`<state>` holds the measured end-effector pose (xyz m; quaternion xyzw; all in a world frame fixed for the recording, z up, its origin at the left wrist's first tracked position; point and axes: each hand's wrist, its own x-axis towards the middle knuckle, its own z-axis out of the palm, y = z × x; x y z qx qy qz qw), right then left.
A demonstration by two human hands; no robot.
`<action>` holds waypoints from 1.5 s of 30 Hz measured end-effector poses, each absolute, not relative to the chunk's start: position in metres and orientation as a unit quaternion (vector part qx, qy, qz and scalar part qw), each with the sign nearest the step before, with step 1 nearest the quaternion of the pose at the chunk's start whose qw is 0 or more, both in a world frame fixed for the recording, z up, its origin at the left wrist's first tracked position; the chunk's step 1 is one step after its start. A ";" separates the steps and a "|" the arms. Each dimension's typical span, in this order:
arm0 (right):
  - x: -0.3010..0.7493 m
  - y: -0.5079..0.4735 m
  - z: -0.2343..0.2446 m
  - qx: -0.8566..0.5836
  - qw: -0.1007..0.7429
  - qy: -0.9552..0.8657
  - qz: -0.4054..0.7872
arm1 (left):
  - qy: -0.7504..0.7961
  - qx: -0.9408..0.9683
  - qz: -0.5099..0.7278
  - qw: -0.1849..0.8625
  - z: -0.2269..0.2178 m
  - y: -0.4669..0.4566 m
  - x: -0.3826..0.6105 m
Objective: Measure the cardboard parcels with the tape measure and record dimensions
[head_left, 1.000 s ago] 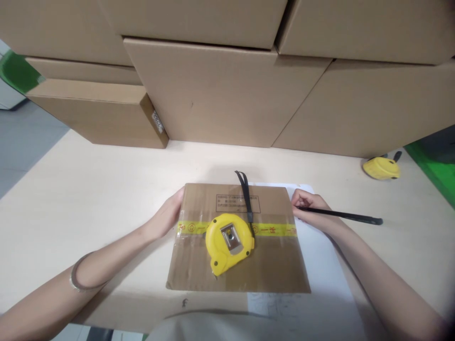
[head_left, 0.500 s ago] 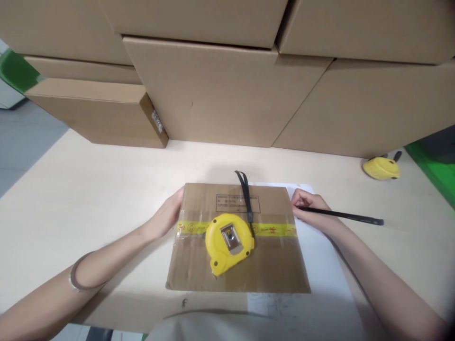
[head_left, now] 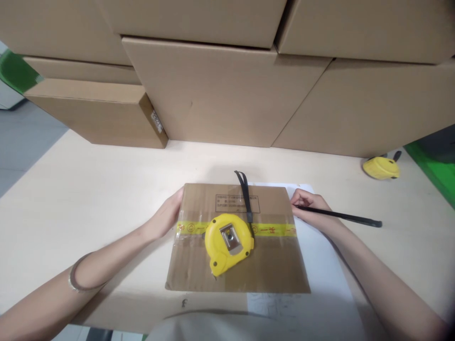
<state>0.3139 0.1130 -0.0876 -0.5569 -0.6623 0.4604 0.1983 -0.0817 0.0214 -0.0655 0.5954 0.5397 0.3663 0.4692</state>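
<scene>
A taped cardboard box (head_left: 277, 265) is in front of me, with a yellow tape strip and a printed label across its top. On it lies a yellow tape measure (head_left: 216, 239), its black wrist strap (head_left: 246, 196) trailing over the far edge. My left hand (head_left: 166, 215) grips the box's left side, its fingertips hidden behind the cardboard. At the right side, my right hand (head_left: 308, 201) is closed with curled fingers beside the box edge. A slim black pen (head_left: 341, 215) sticks out of it to the right, over the wrist.
Large cardboard boxes (head_left: 220, 94) are stacked along the back of the table (head_left: 117, 175). A flatter carton (head_left: 92, 113) leans at the back left. Another yellow tape measure (head_left: 381, 167) lies at the right. White paper (head_left: 320, 265) with faint drawing extends under the box.
The pen's outer end has dipped very slightly. Otherwise both hands, the box and the tape measure have stayed in place.
</scene>
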 end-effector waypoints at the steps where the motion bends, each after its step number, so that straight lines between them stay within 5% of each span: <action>1: 0.314 0.113 -0.088 -0.557 0.198 -0.662 0.461 | 0.539 0.596 0.367 0.469 -0.066 0.022 -0.082; 26: 0.309 0.110 -0.085 -0.551 0.185 -0.702 0.412 | 0.540 0.597 0.370 0.464 -0.064 0.021 -0.082; 41: 0.290 0.095 -0.054 -0.642 -0.008 -0.745 0.180 | 0.498 0.510 0.446 0.541 -0.075 0.017 -0.077; 45: 0.291 0.090 -0.025 -0.662 0.031 -0.741 0.112 | 0.531 0.540 0.524 0.389 -0.082 0.011 -0.081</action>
